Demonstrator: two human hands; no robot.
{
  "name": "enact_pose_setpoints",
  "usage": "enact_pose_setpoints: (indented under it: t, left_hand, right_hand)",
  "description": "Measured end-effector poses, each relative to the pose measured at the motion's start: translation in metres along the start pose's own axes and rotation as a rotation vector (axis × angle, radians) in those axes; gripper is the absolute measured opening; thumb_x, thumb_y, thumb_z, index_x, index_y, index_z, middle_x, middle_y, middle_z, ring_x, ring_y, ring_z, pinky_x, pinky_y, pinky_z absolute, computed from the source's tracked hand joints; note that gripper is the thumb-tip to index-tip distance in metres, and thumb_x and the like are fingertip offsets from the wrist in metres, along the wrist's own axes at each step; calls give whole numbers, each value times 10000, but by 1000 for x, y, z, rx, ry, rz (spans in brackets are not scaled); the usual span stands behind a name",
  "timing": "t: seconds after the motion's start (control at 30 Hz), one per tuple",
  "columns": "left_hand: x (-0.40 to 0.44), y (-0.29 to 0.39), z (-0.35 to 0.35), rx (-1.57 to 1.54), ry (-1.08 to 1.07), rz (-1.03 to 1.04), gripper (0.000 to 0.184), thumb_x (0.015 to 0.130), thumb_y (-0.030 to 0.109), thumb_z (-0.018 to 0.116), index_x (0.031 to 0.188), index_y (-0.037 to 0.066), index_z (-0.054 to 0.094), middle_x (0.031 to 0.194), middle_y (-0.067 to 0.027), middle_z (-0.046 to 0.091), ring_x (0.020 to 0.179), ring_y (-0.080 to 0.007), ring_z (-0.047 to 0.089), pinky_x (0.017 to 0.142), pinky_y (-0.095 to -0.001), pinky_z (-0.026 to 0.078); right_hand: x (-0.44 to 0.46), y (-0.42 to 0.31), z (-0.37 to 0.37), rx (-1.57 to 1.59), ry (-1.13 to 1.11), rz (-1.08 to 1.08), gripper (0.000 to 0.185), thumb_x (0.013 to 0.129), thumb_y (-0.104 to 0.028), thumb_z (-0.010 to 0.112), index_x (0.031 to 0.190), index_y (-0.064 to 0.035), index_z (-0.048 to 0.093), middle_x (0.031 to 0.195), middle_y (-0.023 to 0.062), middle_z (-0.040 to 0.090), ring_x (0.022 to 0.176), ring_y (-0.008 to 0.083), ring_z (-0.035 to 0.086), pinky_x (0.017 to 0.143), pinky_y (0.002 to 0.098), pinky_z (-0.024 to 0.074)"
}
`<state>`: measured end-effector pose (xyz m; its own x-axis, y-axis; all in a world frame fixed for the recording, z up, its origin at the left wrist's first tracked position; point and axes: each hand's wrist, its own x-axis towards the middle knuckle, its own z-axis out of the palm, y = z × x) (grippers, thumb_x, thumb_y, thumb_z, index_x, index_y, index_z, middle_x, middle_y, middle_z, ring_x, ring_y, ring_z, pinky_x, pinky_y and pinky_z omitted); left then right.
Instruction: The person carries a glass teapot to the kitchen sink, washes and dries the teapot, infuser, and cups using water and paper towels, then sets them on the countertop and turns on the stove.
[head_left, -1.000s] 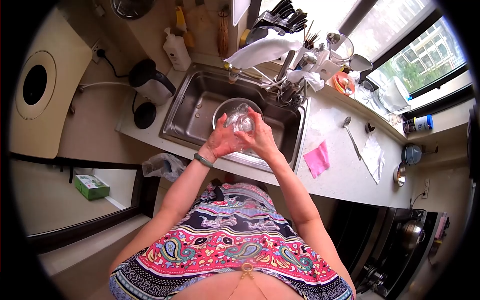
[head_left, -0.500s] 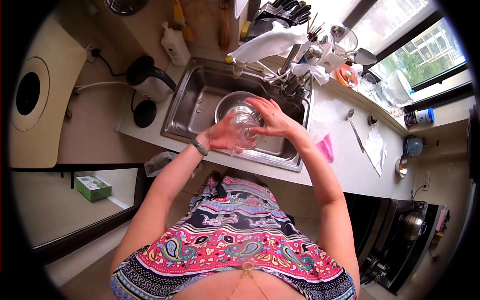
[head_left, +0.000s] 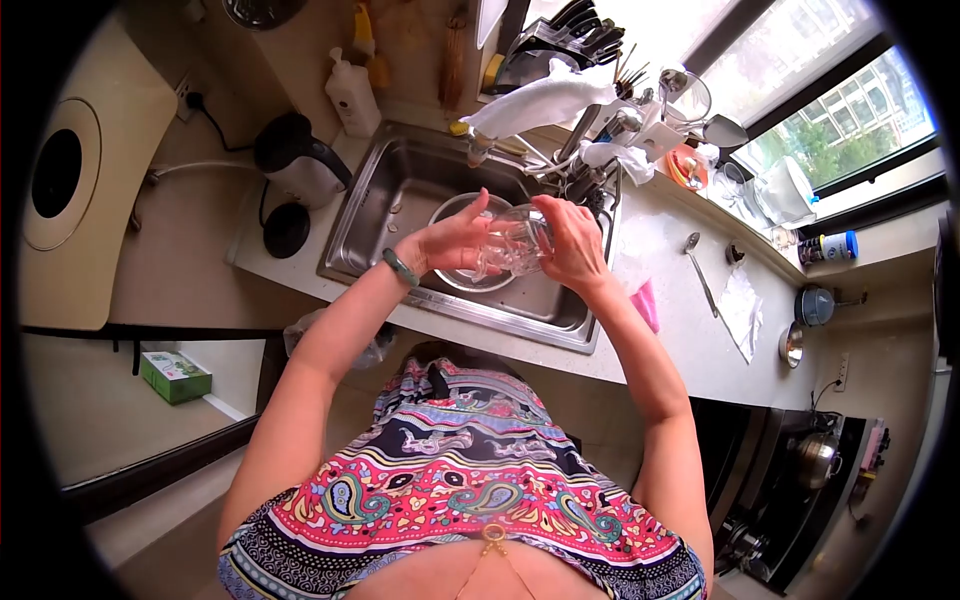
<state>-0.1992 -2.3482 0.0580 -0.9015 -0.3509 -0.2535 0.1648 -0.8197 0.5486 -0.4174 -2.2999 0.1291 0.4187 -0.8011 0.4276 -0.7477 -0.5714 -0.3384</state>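
Observation:
A clear glass vessel [head_left: 516,240] is held sideways between my two hands, over a round metal bowl [head_left: 450,208] in the steel sink [head_left: 385,215]. On its left side my left hand [head_left: 455,238], with a green bangle at the wrist, has its fingers around the glass and the thumb raised. My right hand [head_left: 574,243] grips the other end of the glass with bent fingers. The faucet [head_left: 480,148], with a white cloth [head_left: 545,100] draped near it, stands behind the bowl.
An electric kettle [head_left: 300,160] and a white pump bottle [head_left: 352,95] are left of the sink. On the right counter lie a pink cloth [head_left: 645,304], a ladle [head_left: 702,275] and a white plastic bag [head_left: 742,310]. A knife block [head_left: 560,45] stands behind.
The glass has turned from roughly upright to sideways between my hands. My right hand has shifted to the right and its spread fingers have closed around the glass's end.

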Motion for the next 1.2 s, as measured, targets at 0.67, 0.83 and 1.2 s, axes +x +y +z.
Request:
enact_pose_setpoints:
  t: [0.67,0.83,1.2]
  left_hand:
    - [-36,40,61,744,501,590,373,969,302,525,1292,116,542,1119,0,628,993,-55,550,792,-210,451]
    - [-18,-38,-25,919,561,218,351,970,279,518,1275,107,549,1095,9,643,899,-51,575,705,-208,465]
    - [-29,-93,-9,728,690,-109,332,968,265,524,1282,162,555,1092,-11,637,924,-99,606,730,-234,488]
  right_hand:
    - [83,-7,-152,-698,916,-491,449,738,-85,627,1166,-39,498,1068,106,614,916,228,600,799,399,416]
    - [-14,0,-61,-306,517,-194,386,727,-90,614,1103,-57,537,1020,117,616,912,239,609,826,379,422]
    - [-245,119,-103,876,113,1203,441,726,-107,635,1106,35,463,901,105,613,755,137,582,569,247,443]
